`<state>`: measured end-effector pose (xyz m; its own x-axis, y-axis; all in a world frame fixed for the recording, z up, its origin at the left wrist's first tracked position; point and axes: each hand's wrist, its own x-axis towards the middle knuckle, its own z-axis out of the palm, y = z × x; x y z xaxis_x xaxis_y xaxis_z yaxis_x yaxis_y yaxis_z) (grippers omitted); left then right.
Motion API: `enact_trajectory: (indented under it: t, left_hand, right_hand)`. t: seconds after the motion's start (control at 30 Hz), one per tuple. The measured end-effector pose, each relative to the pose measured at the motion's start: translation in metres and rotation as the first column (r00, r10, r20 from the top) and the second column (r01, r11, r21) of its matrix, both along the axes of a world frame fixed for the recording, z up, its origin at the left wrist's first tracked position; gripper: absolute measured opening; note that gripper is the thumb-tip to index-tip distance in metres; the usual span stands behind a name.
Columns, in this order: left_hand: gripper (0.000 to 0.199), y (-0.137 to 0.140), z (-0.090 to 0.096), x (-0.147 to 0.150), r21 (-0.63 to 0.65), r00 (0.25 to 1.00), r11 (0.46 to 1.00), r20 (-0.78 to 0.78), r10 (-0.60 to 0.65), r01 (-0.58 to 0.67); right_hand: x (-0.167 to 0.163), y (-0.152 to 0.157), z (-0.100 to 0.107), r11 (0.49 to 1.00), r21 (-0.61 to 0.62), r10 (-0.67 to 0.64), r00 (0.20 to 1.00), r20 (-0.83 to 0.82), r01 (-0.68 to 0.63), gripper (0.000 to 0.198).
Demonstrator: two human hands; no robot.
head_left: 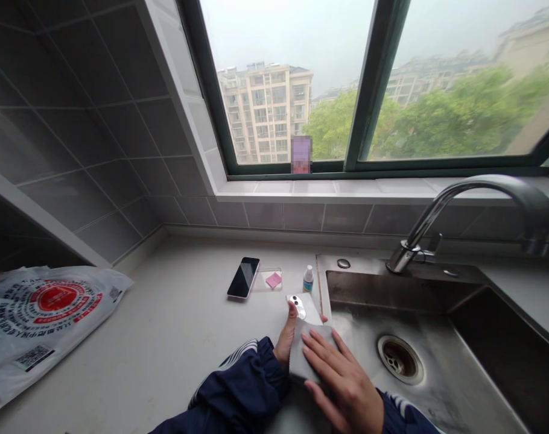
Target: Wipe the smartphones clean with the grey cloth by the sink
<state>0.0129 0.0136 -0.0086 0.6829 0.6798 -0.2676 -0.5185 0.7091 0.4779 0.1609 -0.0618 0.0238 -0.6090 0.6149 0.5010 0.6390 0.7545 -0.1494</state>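
A white phone [309, 310] is in my left hand [284, 339], back side up with its camera lenses showing at the top. My left thumb lies along its edge, and a fingertip shows at the far side. Over the lower part of the phone lies a grey cloth [300, 357]. My right hand [342, 374] presses the cloth flat against the phone, fingers stretched out. Beyond the hands stands a small bottle [307, 278] with a white cap. Left of it a clear phone case [262, 281] holds a pink piece [273, 279], with a dark-screened phone [244, 278] beside it.
A steel sink [360, 319] with a drain [399, 360] lies close on the right, under a curved faucet [419, 232]. On the left of the white counter [184, 319] sits a printed plastic bag [52, 319]. A window sill [274, 188] runs along the back.
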Motion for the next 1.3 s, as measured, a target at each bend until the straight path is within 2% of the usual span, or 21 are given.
enact_trajectory:
  t: [0.1, 0.17, 0.33, 0.53, 0.8, 0.97, 1.13, 1.3]
  left_hand:
    - [0.094, 0.0, 0.005, 0.0, -0.148, 1.0, 0.989, -0.008, 0.019, -0.02]
    - [0.095, 0.0, 0.011, 0.001, -0.2, 0.999, 0.979, -0.005, 0.042, -0.043]
    - [0.094, -0.001, 0.02, -0.001, -0.153, 0.984, 0.972, -0.035, 0.175, -0.178]
    - [0.083, 0.001, 0.017, 0.0, -0.109, 0.977, 0.974, 0.048, 0.206, -0.2]
    - [0.093, 0.001, 0.009, 0.003, -0.015, 0.995, 0.995, -0.033, 0.096, -0.097]
    - [0.092, 0.001, 0.007, 0.003, -0.004, 0.999, 0.999, 0.033, 0.038, -0.038]
    - [0.093, -0.001, 0.012, 0.004, -0.012, 0.994, 0.996, 0.06, 0.092, -0.091]
    - [0.085, -0.003, 0.017, 0.003, 0.05, 0.994, 0.999, 0.106, -0.003, -0.002]
  right_hand:
    - [0.002, 0.001, 0.004, 0.999, -0.028, 0.035, 0.999, 0.019, -0.034, 0.051]
    - [0.004, 0.003, 0.005, 0.998, -0.042, 0.051, 0.998, 0.021, -0.051, 0.05]
    - [0.008, 0.007, 0.004, 0.997, -0.05, 0.068, 0.996, 0.05, -0.065, 0.05]
    - [0.008, 0.008, 0.004, 0.996, -0.047, 0.082, 0.996, 0.021, -0.081, 0.046]
    - [-0.001, 0.001, -0.006, 0.995, -0.063, 0.081, 0.996, -0.023, -0.083, 0.048]
    - [-0.002, 0.001, -0.006, 0.996, -0.063, 0.055, 0.997, -0.049, -0.058, 0.049]
    - [0.007, 0.007, -0.006, 0.999, -0.046, 0.025, 0.999, 0.049, -0.023, 0.05]
    - [0.008, 0.007, -0.013, 0.995, -0.055, -0.078, 0.99, 0.115, 0.085, 0.058]
